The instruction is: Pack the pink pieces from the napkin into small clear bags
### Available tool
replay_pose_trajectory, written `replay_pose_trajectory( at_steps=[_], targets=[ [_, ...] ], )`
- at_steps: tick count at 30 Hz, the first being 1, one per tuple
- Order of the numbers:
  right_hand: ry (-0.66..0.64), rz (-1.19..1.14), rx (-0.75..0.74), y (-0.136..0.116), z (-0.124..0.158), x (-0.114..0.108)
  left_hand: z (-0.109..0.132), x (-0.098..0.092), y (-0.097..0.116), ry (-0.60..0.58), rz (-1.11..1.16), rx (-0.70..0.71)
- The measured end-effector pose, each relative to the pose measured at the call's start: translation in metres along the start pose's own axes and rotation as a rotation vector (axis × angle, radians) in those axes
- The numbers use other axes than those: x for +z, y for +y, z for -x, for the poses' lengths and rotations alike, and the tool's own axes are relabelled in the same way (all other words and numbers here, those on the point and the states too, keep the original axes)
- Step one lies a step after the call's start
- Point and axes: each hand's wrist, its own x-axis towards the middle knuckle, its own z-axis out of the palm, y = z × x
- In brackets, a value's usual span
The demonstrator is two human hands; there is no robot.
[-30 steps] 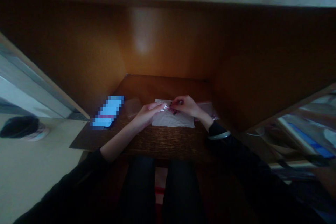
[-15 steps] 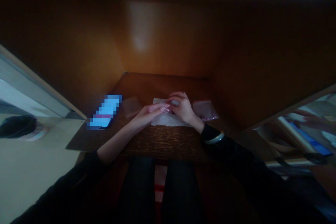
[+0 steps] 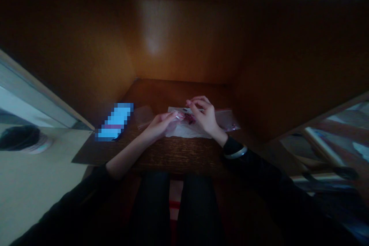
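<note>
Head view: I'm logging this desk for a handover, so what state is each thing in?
Left hand: pinching a shiny clear piece.
Right hand: fingers curled above the dark pink cluster, grip unclear.
Dark pink cluster: bunched, resting over the white sheet.
White sheet: lying flat on the wooden desk.
Clear bag: lying flat, pink bits inside.
Phone: lying on the desk, screen lit.

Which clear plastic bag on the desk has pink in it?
The clear bag just beyond the right hand has pink at its lower corner; the other clear bag, beside the phone, shows none.
</note>
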Motion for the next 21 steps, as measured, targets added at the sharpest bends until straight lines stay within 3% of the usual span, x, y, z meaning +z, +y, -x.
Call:
replay_pose_trajectory(
  at_steps=[3,7,11,16,18,21],
  targets=[
    [-0.137,0.219,0.005,0.015,-0.003,0.000,-0.001,0.002,0.002,0.027,0.024,-0.009],
    [-0.393,0.428,-0.028,0.015,-0.001,-0.002,-0.001,0.005,0.006,0.075,0.033,-0.034],
    [-0.460,0.476,-0.053,0.011,0.002,-0.002,-0.001,0.005,0.006,0.090,0.050,-0.030],
    [-0.465,0.372,-0.082,0.016,0.000,-0.002,-0.001,0.005,0.006,0.083,0.069,-0.003],
    [-0.379,0.260,-0.060,0.015,-0.002,-0.001,0.000,0.006,0.005,0.081,0.063,0.006],
    [-0.148,0.109,0.003,0.003,-0.004,-0.001,0.001,0.005,0.004,0.064,0.021,-0.005]
  ],
)
